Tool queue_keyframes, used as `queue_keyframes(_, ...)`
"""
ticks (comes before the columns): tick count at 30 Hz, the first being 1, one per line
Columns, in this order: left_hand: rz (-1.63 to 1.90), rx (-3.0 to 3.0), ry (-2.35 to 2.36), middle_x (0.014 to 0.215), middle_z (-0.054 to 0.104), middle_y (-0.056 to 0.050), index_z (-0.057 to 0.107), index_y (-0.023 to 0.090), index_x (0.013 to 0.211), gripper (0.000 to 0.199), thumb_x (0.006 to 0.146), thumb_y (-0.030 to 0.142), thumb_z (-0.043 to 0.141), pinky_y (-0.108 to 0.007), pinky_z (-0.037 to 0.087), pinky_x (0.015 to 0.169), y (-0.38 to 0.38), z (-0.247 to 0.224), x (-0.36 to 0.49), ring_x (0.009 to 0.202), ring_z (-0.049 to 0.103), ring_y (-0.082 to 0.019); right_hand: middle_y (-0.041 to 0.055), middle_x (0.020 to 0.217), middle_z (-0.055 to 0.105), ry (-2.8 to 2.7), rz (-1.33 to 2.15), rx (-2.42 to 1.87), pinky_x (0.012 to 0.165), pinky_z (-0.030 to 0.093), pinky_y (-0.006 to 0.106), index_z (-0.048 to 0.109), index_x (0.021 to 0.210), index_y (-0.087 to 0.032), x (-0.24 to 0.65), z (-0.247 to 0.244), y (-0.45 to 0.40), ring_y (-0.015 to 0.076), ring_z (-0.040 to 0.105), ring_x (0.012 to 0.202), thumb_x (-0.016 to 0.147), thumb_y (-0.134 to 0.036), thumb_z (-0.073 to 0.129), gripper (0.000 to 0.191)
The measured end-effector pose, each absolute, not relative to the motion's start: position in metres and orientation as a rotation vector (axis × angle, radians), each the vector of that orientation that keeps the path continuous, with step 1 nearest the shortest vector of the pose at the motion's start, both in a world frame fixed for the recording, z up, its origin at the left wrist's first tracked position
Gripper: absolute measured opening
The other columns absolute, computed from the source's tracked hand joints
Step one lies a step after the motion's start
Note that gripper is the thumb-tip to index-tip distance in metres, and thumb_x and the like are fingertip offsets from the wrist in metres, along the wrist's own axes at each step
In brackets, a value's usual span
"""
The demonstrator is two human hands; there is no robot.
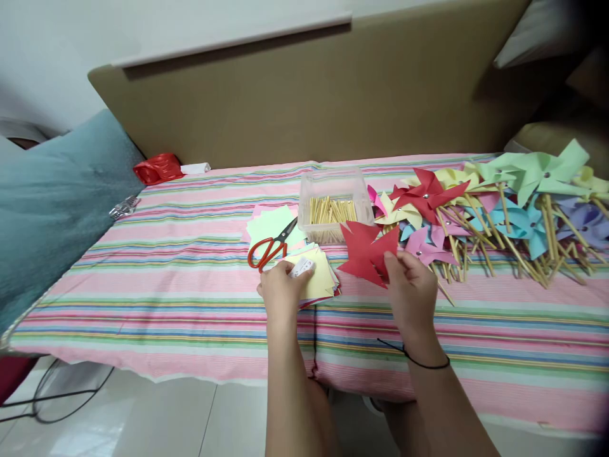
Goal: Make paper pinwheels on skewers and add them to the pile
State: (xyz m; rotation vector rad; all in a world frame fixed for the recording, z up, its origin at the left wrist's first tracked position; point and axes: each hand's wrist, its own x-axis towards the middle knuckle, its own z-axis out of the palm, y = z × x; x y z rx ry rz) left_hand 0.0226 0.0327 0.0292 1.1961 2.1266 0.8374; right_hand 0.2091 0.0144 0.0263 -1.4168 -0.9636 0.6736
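While the right hand (413, 287) is pinching the lower right edge of a red paper pinwheel head (367, 254) between thumb and fingers, the folded red shape is hanging just above the striped bedcover (181, 279), in front of the clear plastic box (333, 190). A thin black band (425, 362) is circling the right wrist. The left hand (280, 289) is lying curled over a small white object (303, 266), its fingers closing around it, though what the object is cannot be told; it is resting on the near corner of a stack of coloured paper squares (321, 279), yellow on top. Orange-handled scissors (271, 247) are lying just behind that hand, partly on pale green sheets (269, 225), with the blades pointing toward the box. The box is holding a bundle of short wooden sticks (330, 212). To the right, a heap of finished pinwheels (504, 203) on wooden sticks is spreading across the cover: red, yellow, pink, blue, purple and pale green ones overlapping each other. At the far left edge of the cover a crumpled red plastic bag (158, 168) is sitting beside a small white tube-like item (195, 168), and a teal cushion (52, 203) is leaning against the brown padded backboard (333, 89). Dark cables (57, 393) are trailing across the tiled floor below.
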Motion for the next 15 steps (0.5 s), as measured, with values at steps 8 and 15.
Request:
queue_keyframes(8, 0.661, 1.367, 2.262, 0.104, 0.065, -0.015, 0.073, 0.027, 0.082, 0.032, 0.053, 0.04, 0.081, -0.054, 0.031, 0.087, 0.036, 0.022, 0.025, 0.114, 0.041, -0.045, -0.0054, 0.062, 0.042, -0.521, 0.976, -1.128, 0.049, 0.038, 0.02, 0.043, 0.062, -0.021, 0.218, 0.027, 0.019, 0.0091, 0.041, 0.055, 0.071, -0.032, 0.066, 0.028)
queue_keyframes(15, 0.951, 1.389, 2.037, 0.109, 0.063, -0.01, 0.072, 0.024, 0.087, 0.039, 0.051, 0.032, 0.083, -0.046, 0.032, 0.1, 0.039, 0.022, 0.022, 0.117, 0.046, -0.035, -0.0031, 0.069, 0.054, -0.436, 1.021, -1.099, 0.049, 0.044, 0.02, 0.053, 0.068, -0.019, 0.22, 0.028, 0.021, 0.0113, 0.052, 0.062, 0.067, -0.031, 0.069, 0.02)
